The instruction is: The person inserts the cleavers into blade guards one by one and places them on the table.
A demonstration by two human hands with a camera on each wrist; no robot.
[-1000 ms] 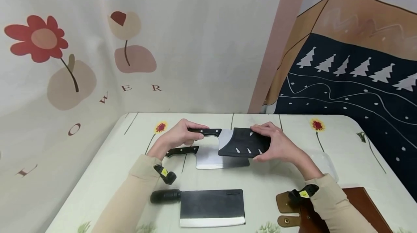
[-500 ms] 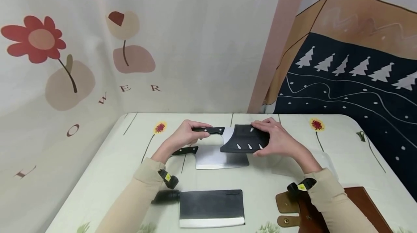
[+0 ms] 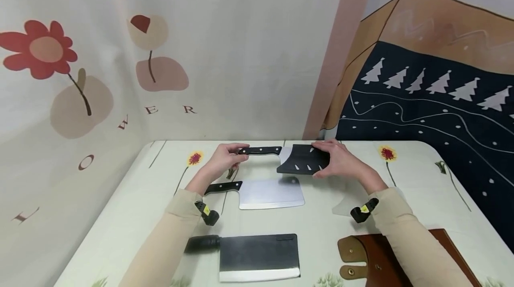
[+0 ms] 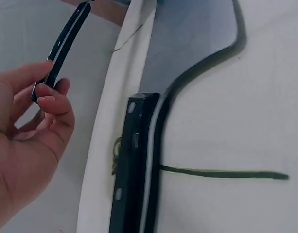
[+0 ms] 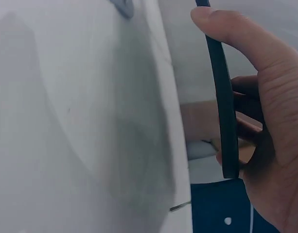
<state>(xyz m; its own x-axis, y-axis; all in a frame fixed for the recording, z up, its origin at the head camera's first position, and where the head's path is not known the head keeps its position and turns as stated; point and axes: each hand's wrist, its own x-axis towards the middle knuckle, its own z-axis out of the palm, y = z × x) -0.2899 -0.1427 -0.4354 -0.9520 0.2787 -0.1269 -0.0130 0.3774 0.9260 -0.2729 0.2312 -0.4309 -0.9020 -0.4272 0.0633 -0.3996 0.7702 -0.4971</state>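
My left hand (image 3: pixel 220 162) pinches the black riveted handle of a cleaver (image 3: pixel 261 150) between thumb and fingers. A black sheath (image 3: pixel 303 160) with small slots covers most of its blade, leaving a strip of bare metal by the handle. With the thumb at the near edge and fingers at the far edge, my right hand (image 3: pixel 341 160) grips the sheath's right end. The sheathed cleaver is held above the table's far side. Below it lies a second, bare cleaver (image 3: pixel 273 193), its black handle partly behind my left wrist. In the right wrist view the sheath (image 5: pixel 224 107) shows edge-on.
Nearer me lies a dark-bladed cleaver (image 3: pixel 259 255) with a black handle. A brown leather-like cover (image 3: pixel 373 255) with snap straps sits at front right, partly under my forearm. A translucent sheet-like piece (image 3: pixel 343 205) lies beneath my right wrist.
Both hands have moved the sheathed cleaver away from me, toward the table's far edge, and slightly right. More of the bare cleaver's blade now shows below it. Both grips stay the same.
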